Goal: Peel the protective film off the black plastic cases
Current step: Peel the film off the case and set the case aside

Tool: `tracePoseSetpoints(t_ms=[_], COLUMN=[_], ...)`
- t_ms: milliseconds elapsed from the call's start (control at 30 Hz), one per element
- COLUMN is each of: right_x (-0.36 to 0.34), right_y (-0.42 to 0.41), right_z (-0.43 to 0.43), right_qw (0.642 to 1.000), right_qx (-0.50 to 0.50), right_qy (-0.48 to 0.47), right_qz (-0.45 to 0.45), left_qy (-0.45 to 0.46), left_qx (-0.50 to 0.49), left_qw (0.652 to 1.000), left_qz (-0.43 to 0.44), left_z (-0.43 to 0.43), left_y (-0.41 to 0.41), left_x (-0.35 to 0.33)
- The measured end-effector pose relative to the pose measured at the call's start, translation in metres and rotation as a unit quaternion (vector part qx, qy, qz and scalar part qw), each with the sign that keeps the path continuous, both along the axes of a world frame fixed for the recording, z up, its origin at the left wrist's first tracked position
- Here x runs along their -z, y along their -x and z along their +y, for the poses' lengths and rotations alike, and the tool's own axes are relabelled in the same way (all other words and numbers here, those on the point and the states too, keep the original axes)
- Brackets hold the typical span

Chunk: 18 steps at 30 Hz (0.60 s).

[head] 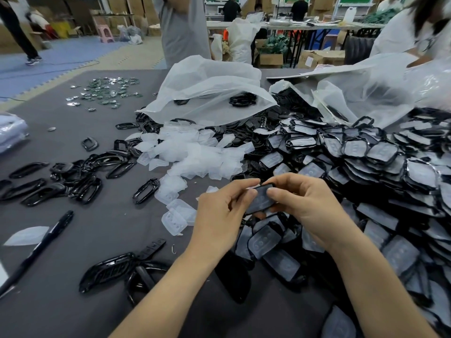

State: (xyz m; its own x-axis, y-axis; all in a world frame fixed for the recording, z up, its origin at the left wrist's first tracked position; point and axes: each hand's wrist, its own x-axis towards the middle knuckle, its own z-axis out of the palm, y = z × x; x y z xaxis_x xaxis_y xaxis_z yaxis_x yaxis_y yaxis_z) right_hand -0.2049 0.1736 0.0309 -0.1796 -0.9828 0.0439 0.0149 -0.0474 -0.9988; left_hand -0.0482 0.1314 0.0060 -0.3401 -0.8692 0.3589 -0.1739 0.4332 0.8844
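Both hands hold one black plastic case (261, 200) with cloudy film on its face, above the table's middle. My left hand (219, 211) grips its left side, thumb along the top edge. My right hand (300, 201) pinches the case's upper right part, thumb tip on the film. A big heap of film-covered cases (366, 162) spreads to the right and below my hands. Peeled translucent films (195, 152) lie piled just beyond my hands. Bare black frames (80, 176) are scattered on the left.
A black pen (44, 242) lies at the left front on the dark grey table cover (102, 228). Large clear plastic bags (207, 89) stand behind the heaps. Small green parts (107, 91) sit far left. A person in grey (183, 30) stands beyond the table, another in white (410, 32) at right.
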Motion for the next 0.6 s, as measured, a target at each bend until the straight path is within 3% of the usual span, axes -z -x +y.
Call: tracePoseSetpoints(t_ms=[200,333,467,600], right_x=[0.0028,0.0035,-0.001,-0.0015], right_y=[-0.0003,0.0015,0.0011,0.0009], right_z=[-0.0028,-0.0021,0.0012,0.001], right_qw=[0.997,0.998,0.998,0.998], right_qx=[0.041,0.043,-0.019,-0.011], right_qy=[0.029,0.031,0.028,0.022], right_qz=[0.056,0.017,-0.057,-0.053], left_qy=[-0.062,-0.15,-0.151,-0.144], left_qx=[0.027,0.068,0.063,0.054], left_qw=[0.997,0.978,0.977,0.98], left_qz=[0.048,0.129,0.139,0.124], left_z=[0.0012,0.0029,0.0025,0.0026], left_y=[0.0025,0.0044,0.0035,0.0034], left_x=[-0.0002,-0.003,-0.0043,-0.0035])
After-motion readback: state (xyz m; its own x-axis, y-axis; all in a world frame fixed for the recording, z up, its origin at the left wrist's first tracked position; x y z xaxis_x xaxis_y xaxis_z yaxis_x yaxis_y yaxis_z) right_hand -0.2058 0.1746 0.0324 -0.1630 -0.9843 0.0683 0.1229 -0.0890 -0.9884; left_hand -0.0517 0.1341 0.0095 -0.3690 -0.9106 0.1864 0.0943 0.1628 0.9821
